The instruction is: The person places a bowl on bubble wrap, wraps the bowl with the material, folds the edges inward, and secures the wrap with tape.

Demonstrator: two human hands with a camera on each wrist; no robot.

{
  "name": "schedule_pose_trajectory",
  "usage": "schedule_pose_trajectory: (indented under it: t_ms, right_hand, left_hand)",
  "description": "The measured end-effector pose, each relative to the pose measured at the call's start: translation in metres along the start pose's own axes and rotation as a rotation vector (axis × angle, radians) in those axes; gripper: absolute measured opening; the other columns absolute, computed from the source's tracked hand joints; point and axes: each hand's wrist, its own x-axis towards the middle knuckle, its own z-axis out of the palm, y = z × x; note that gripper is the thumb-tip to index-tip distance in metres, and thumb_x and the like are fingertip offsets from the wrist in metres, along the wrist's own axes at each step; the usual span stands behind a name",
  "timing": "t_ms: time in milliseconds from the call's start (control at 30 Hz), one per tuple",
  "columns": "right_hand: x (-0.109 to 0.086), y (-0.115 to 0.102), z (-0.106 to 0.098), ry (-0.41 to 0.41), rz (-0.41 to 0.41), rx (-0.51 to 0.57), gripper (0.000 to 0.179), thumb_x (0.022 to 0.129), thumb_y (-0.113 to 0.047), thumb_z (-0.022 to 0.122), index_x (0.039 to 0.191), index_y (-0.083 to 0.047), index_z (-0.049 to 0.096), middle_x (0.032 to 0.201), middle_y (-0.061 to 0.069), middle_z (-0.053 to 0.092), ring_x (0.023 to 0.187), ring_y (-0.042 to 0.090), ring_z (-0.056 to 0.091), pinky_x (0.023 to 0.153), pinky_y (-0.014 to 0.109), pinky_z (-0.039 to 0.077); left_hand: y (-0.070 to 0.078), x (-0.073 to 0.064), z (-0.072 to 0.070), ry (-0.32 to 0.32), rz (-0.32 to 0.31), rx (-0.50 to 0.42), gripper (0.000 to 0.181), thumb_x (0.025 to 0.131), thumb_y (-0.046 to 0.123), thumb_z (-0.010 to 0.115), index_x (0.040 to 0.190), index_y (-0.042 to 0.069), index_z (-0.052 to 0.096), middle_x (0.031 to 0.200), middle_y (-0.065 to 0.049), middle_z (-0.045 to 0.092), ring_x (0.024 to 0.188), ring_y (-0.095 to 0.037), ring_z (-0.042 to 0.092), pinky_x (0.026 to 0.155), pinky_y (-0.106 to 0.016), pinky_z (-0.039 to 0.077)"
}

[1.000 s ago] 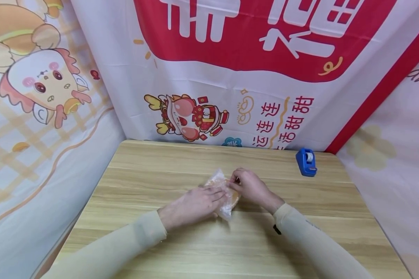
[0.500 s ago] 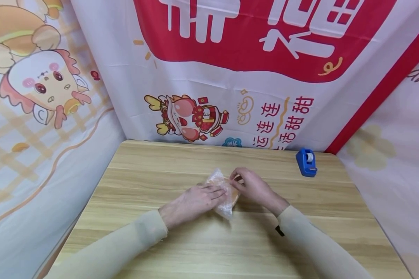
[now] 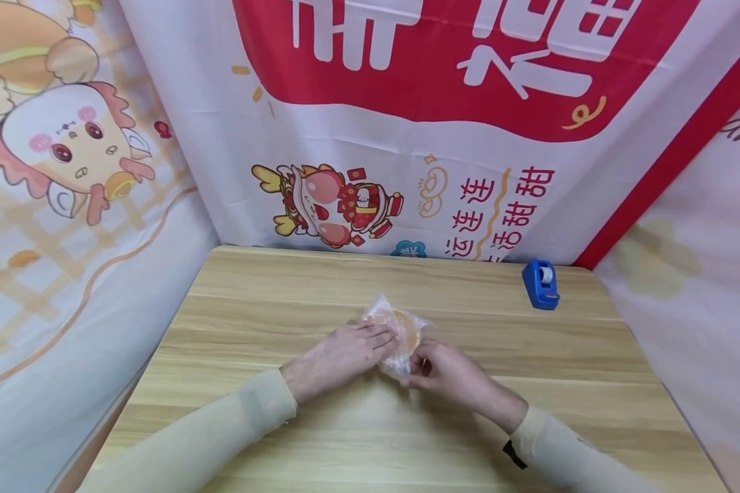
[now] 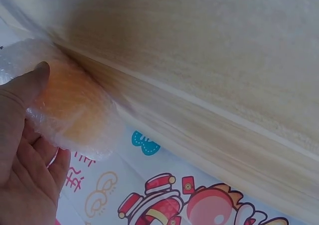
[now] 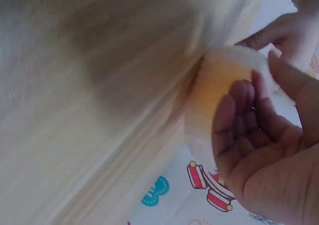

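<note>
A round orange object, its kind hidden under the plastic, lies at the middle of the table in a sheet of clear bubble wrap [image 3: 397, 364]. My left hand [image 3: 348, 355] rests over its left side; in the left wrist view the thumb presses one face of the bundle while the fingers bend around another. At the lower right corner of the wrap is my right hand [image 3: 453, 375], its thumb and fingertips pinching the plastic edge. The right wrist view shows this hand's curled fingers against the bundle, partly covering it.
A blue tape dispenser [image 3: 540, 284] with a white roll stands near the table's back right corner. The wood-grain table [image 3: 271, 294] meets printed cloth hangings [image 3: 345, 123] at the back and both sides.
My right hand has moved from the bundle's upper right edge down to its lower right corner. A flap of wrap now sticks out at the upper right. The left hand stays nearly in place.
</note>
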Motion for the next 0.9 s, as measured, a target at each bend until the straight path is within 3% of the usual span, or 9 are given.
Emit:
schedule_pose_trajectory:
  t_ms: [100, 333, 467, 700, 800, 900]
  right_hand:
    - [0.0, -0.001, 0.004, 0.032, -0.01, 0.008, 0.022, 0.099, -0.013, 0.094, 0.09, -0.017, 0.075, 0.094, -0.005, 0.075, 0.085, -0.001, 0.064, 0.077, 0.019, 0.063]
    - [0.0, 0.006, -0.005, -0.05, 0.085, 0.147, 0.02, 0.106, -0.012, 0.087, 0.092, -0.012, 0.073, 0.093, -0.003, 0.077, 0.084, 0.004, 0.066, 0.075, 0.019, 0.061]
    - [0.0, 0.011, -0.011, -0.068, 0.126, 0.154, 0.018, 0.107, -0.011, 0.085, 0.092, -0.01, 0.075, 0.091, -0.002, 0.078, 0.082, 0.006, 0.064, 0.071, 0.02, 0.057]
    - [0.001, 0.02, -0.018, -0.098, 0.129, 0.16, 0.016, 0.11, -0.011, 0.082, 0.096, -0.011, 0.075, 0.094, -0.002, 0.078, 0.086, 0.006, 0.067, 0.073, 0.021, 0.06]
    - [0.005, 0.024, -0.027, -0.067, 0.133, 0.156, 0.018, 0.115, -0.019, 0.077, 0.099, -0.011, 0.075, 0.095, 0.0, 0.078, 0.086, 0.009, 0.068, 0.072, 0.022, 0.06]
    - [0.014, 0.03, -0.038, 0.024, 0.158, 0.153, 0.02, 0.119, -0.025, 0.072, 0.105, -0.01, 0.073, 0.1, 0.005, 0.077, 0.09, 0.016, 0.07, 0.074, 0.027, 0.061]
  left_hand:
    - [-0.001, 0.0, -0.001, -0.001, 0.002, 0.002, 0.059, 0.118, 0.014, 0.065, 0.176, 0.017, 0.054, 0.179, 0.003, 0.06, 0.168, -0.018, 0.058, 0.143, -0.037, 0.046]
    - [-0.003, 0.0, -0.003, -0.016, 0.01, 0.046, 0.055, 0.121, 0.025, 0.065, 0.174, 0.018, 0.057, 0.177, 0.002, 0.062, 0.165, -0.017, 0.06, 0.141, -0.036, 0.047]
    - [-0.005, 0.0, -0.004, 0.001, 0.024, 0.069, 0.051, 0.12, 0.025, 0.065, 0.171, 0.021, 0.061, 0.173, 0.004, 0.066, 0.162, -0.016, 0.064, 0.139, -0.036, 0.051]
    - [-0.006, -0.001, -0.003, 0.037, 0.058, 0.068, 0.046, 0.119, 0.023, 0.066, 0.166, 0.022, 0.066, 0.169, 0.005, 0.07, 0.157, -0.013, 0.067, 0.135, -0.033, 0.054]
    - [-0.008, -0.003, -0.003, -0.001, 0.076, 0.105, 0.049, 0.12, 0.022, 0.063, 0.169, 0.023, 0.062, 0.174, 0.006, 0.065, 0.161, -0.012, 0.063, 0.137, -0.032, 0.051]
    - [-0.011, -0.007, -0.004, -0.043, 0.098, 0.144, 0.055, 0.12, 0.019, 0.061, 0.174, 0.025, 0.056, 0.18, 0.007, 0.058, 0.166, -0.012, 0.058, 0.14, -0.033, 0.049]
